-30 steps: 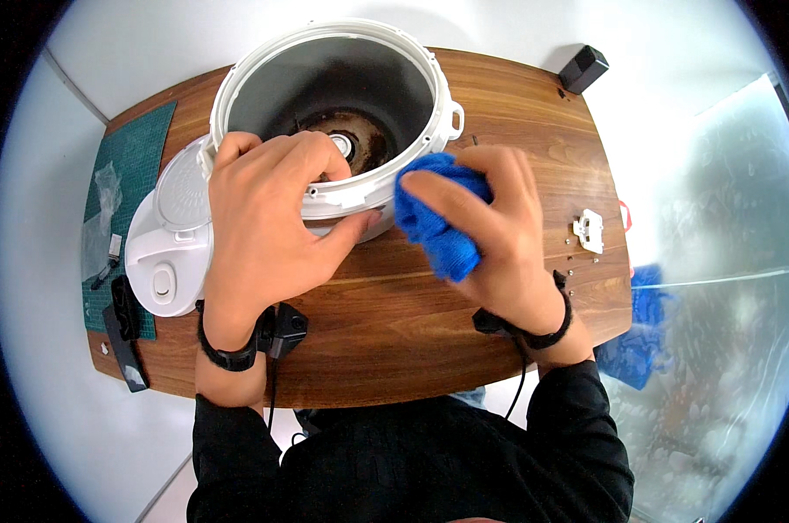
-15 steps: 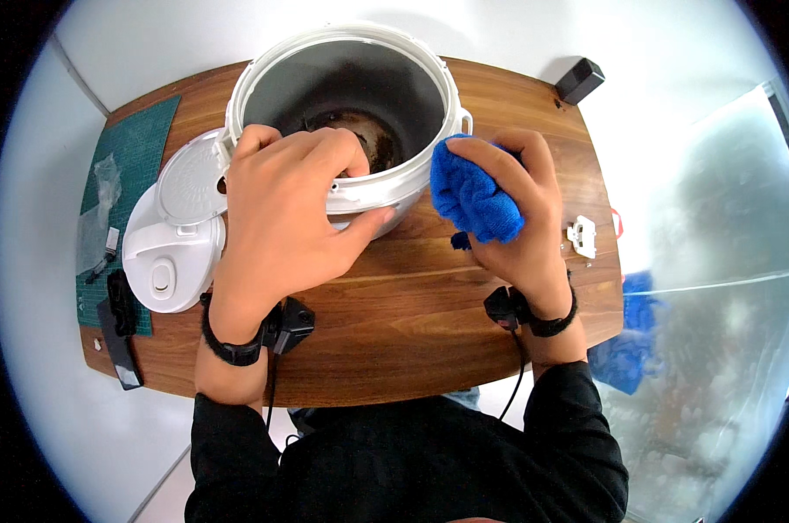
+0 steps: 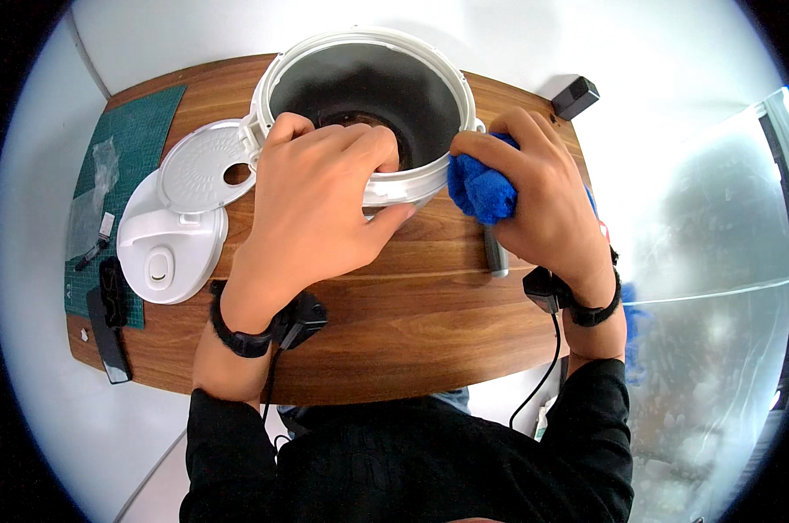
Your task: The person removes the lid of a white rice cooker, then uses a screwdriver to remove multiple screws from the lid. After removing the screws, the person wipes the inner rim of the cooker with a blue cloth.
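Observation:
A white rice cooker (image 3: 429, 179) with a dark inner bowl stands open on a wooden table (image 3: 412, 340). Its hinged lid (image 3: 172, 231) lies flat to the left. My left hand (image 3: 316, 209) grips the cooker's near rim, fingers hooked over the edge. My right hand (image 3: 543, 200) holds a blue cloth (image 3: 480, 187) bunched against the right outer side of the cooker. Both wrists wear black bands with cables.
A green cutting mat (image 3: 115, 166) with a small plastic bag and small tools lies at the table's left end. A black block (image 3: 576, 96) sits at the far right corner. A dark cylinder (image 3: 496, 253) lies under my right hand. A translucent sheet hangs at the right.
The blue cloth and my right hand have moved from the cooker's front rim round to its right outer side. My left hand keeps its grip on the rim.

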Available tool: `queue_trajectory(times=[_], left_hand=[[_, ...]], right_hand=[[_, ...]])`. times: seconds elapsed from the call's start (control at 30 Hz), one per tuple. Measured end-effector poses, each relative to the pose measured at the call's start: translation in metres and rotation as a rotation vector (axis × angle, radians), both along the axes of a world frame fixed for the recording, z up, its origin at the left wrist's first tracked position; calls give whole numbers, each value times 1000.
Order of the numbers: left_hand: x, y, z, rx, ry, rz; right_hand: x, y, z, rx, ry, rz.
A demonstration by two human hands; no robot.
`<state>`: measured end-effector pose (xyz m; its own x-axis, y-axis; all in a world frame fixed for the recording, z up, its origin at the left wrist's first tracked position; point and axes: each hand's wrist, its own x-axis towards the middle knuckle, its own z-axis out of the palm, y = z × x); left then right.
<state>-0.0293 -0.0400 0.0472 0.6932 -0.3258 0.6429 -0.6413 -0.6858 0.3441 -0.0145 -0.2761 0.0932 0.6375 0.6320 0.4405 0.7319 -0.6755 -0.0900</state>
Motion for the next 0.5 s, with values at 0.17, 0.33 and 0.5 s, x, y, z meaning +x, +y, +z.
queue_trajectory(times=[0.17,0.33,0.5], left_hand=[[1,0,-1,-4,1,0],[0,0,0,-15,-10,-2],[2,0,0,-14,-11,-21]], right_hand=[[-8,11,5,-7,86,45],[-11,11,5,10,34,45],[0,-2,4,-50,-69,-25]])
